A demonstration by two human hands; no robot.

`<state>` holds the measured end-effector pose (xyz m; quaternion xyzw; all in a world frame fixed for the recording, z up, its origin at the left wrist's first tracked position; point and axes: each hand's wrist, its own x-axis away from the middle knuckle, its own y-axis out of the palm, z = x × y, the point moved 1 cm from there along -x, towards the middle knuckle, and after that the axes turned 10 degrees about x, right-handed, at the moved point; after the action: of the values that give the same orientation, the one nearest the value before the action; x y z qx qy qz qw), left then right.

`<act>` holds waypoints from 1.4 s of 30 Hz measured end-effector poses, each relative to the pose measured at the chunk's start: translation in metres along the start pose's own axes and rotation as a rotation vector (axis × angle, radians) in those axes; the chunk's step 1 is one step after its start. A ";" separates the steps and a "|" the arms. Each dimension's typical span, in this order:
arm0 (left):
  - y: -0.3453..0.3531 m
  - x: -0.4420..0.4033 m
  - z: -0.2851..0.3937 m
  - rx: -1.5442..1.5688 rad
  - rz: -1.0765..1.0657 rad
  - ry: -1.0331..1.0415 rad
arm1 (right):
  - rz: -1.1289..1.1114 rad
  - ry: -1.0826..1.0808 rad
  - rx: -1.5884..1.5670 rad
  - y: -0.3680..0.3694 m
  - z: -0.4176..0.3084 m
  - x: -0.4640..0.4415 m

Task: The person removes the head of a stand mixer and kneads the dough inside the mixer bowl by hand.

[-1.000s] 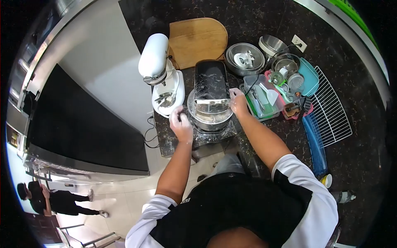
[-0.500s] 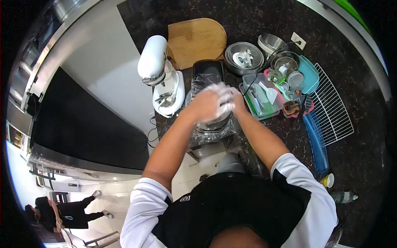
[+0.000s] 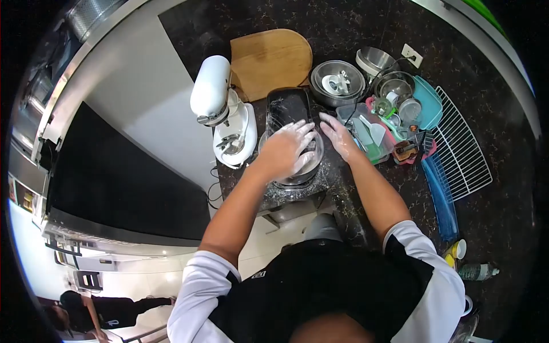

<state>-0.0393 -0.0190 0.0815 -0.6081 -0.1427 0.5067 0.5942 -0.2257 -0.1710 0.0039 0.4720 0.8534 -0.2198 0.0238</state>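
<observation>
My left hand, white with powder on the fingers, is spread open above a bowl near the counter's front edge. It hides much of the bowl and whatever is inside. My right hand, also powdery, is open just to the right of the bowl, its fingers stretched out and holding nothing. Behind the bowl lies a dark rectangular pan streaked with white powder; the left fingertips overlap its near end in view, and I cannot tell whether they touch it. Loose powder is scattered on the counter around the bowl.
Left of the pan stands a white stand mixer; a wooden board lies behind. Nested metal bowls, a plastic container of utensils, a wire rack and a blue box occupy the right. Another person is at far left.
My hands were together over the bowl and have parted. The right hand has moved to the right, and the left fingers have spread. The other person has shifted position.
</observation>
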 end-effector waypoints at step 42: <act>0.005 0.048 -0.037 1.404 0.523 -0.078 | -0.330 -0.425 0.078 0.036 -0.081 0.033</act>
<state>0.0090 -0.0039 0.0477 -0.0816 0.3426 0.6245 0.6971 -0.2009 -0.0953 0.0563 0.2703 0.8857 -0.3472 0.1479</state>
